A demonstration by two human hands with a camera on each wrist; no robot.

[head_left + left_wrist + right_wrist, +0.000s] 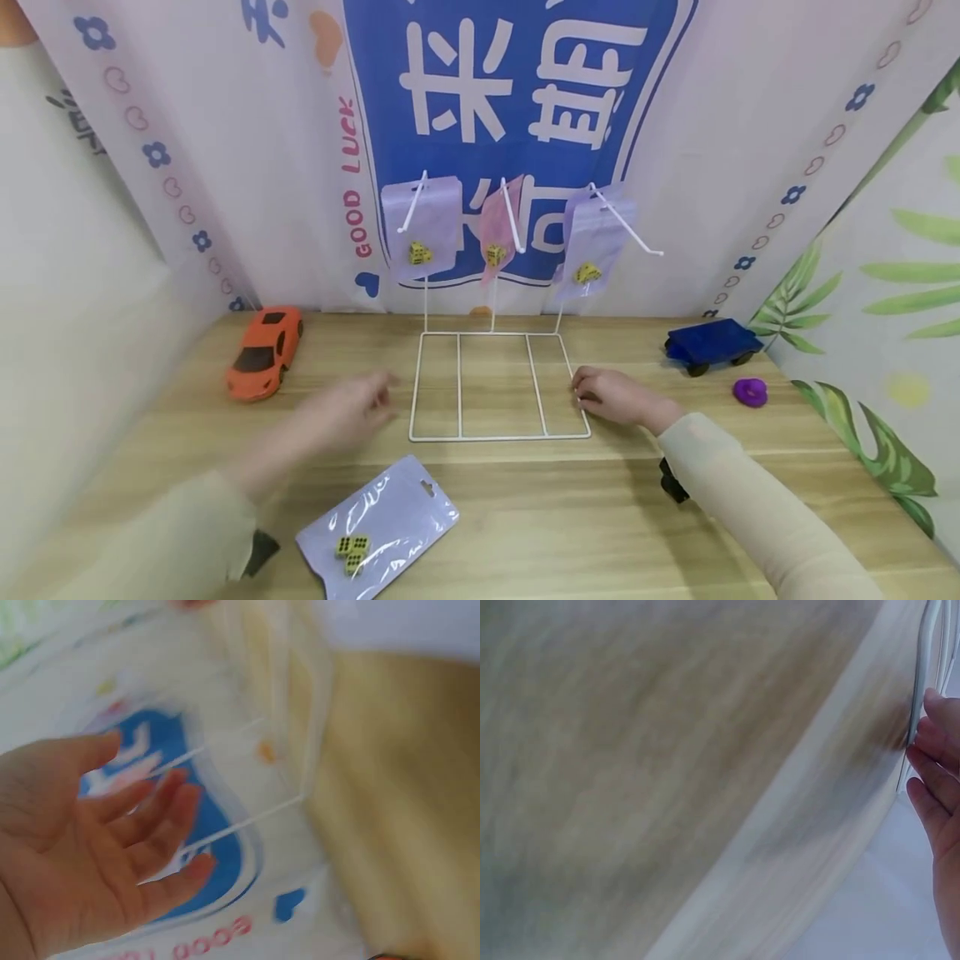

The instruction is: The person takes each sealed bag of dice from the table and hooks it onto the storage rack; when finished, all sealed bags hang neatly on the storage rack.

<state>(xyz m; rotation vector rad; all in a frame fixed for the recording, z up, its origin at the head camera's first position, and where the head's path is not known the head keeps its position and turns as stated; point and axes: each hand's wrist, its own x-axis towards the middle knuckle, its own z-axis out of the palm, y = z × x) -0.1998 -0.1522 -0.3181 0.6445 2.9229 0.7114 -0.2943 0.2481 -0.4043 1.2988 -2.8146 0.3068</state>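
A white wire display rack [501, 438] stands on the table, its base frame flat and its hooks rising behind. Two lilac pouches [442, 208] and a pink pouch [491, 218] hang from the hooks, each with yellow dice showing on it. My right hand [611, 395] pinches the right side wire of the base; the right wrist view shows thumb and fingertips at the wire. Left of the base, my blurred left hand [352, 417] is in the air with loosely bent fingers, holding nothing. Another lilac pouch [405, 508] with yellow dice lies on the table in front.
An orange toy car [258, 357] sits at the back left of the table [525, 517]. At the back right are a blue toy cart [712, 343] and a small purple ring-shaped piece [750, 392]. A printed cloth [300, 167] hangs behind the rack.
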